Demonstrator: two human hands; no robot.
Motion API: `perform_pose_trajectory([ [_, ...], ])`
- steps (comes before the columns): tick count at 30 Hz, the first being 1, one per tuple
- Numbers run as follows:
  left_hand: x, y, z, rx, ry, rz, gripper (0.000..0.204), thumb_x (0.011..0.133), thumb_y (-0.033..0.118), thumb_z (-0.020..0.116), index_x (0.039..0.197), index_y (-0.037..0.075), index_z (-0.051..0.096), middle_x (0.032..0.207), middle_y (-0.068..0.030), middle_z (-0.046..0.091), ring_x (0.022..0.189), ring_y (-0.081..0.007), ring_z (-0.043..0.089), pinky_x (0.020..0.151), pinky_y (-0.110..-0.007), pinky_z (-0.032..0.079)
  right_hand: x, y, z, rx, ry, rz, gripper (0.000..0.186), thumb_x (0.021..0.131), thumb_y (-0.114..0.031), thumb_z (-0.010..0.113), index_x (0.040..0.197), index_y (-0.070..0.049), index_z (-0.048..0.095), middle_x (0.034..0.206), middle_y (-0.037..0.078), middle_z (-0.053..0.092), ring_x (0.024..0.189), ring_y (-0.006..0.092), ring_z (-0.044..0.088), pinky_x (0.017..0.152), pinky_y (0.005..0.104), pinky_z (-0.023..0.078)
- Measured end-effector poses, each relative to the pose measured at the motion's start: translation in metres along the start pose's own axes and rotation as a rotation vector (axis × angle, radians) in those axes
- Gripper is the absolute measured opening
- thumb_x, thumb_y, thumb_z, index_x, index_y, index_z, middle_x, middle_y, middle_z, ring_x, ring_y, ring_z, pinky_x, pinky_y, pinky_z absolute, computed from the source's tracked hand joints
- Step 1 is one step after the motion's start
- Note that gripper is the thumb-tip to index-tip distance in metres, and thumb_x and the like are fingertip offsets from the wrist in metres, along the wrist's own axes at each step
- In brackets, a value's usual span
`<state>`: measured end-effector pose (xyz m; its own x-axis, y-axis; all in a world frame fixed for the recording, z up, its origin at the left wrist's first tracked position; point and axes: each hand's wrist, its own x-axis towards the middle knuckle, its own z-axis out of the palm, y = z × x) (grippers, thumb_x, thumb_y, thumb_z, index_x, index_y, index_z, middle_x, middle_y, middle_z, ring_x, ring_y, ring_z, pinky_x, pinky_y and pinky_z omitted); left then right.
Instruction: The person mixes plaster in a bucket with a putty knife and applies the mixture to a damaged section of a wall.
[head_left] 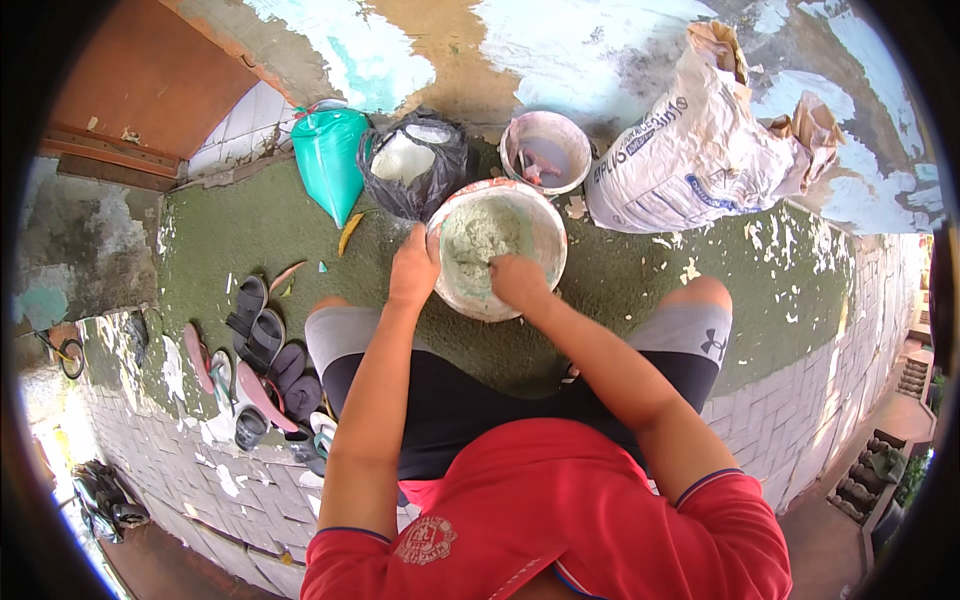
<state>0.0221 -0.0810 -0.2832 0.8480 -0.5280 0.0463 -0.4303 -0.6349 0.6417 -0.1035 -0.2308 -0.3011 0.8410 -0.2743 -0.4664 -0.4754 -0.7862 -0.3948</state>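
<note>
A white bucket (553, 262) stands between my knees, its rim smeared with reddish stains. Inside it lies a pale greenish-grey, lumpy paste (483, 228). My left hand (413, 268) is closed on the bucket's left rim. Reaching over the near right rim, my right hand (518, 283) is closed just above the paste. A dark bit shows at its fingers, but what it grips is hidden.
Behind the bucket stand a teal plastic bag (331, 155), a black bag with white powder (405, 160), a small pail of cloudy water (552, 140) and a large paper sack (670, 165). Sandals (262, 335) lie at left. The wall (590, 50) has peeling paint; flakes litter the floor.
</note>
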Motion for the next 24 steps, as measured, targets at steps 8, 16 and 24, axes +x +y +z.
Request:
perform_pose_trajectory([
  [8, 0.0, 0.016, 0.005, -0.159, 0.05, 0.071, 0.027, 0.092, 0.022, 0.063, 0.082, -0.001, 0.052, 0.074, -0.0232, 0.06, 0.067, -0.0426, 0.059, 0.06, -0.044, 0.047, 0.002, 0.033, -0.038, 0.117, 0.17, -0.022, 0.027, 0.088, -0.027, 0.056, 0.093, -0.007, 0.074, 0.087, 0.02, 0.07, 0.083, 0.0372, 0.068, 0.078, 0.0467, 0.052],
  [16, 0.008, 0.029, 0.017, -0.17, 0.087, 0.107, 0.031, 0.091, 0.027, 0.064, 0.081, 0.0, 0.051, 0.07, -0.0242, 0.058, 0.068, -0.0454, 0.059, 0.057, -0.048, 0.045, -0.023, -0.015, 0.001, -0.307, 0.149, -0.2, 0.02, 0.087, -0.014, 0.054, 0.099, -0.013, 0.07, 0.083, 0.014, 0.067, 0.077, 0.0334, 0.068, 0.067, 0.0458, 0.053],
  [24, 0.008, 0.027, 0.012, -0.165, 0.109, 0.063, 0.031, 0.091, 0.024, 0.064, 0.079, -0.001, 0.05, 0.069, -0.024, 0.056, 0.066, -0.045, 0.057, 0.057, -0.045, 0.045, -0.011, 0.02, -0.067, -0.266, 0.207, -0.099, 0.021, 0.089, -0.016, 0.053, 0.102, -0.011, 0.068, 0.082, 0.015, 0.07, 0.075, 0.0319, 0.07, 0.066, 0.0445, 0.055],
])
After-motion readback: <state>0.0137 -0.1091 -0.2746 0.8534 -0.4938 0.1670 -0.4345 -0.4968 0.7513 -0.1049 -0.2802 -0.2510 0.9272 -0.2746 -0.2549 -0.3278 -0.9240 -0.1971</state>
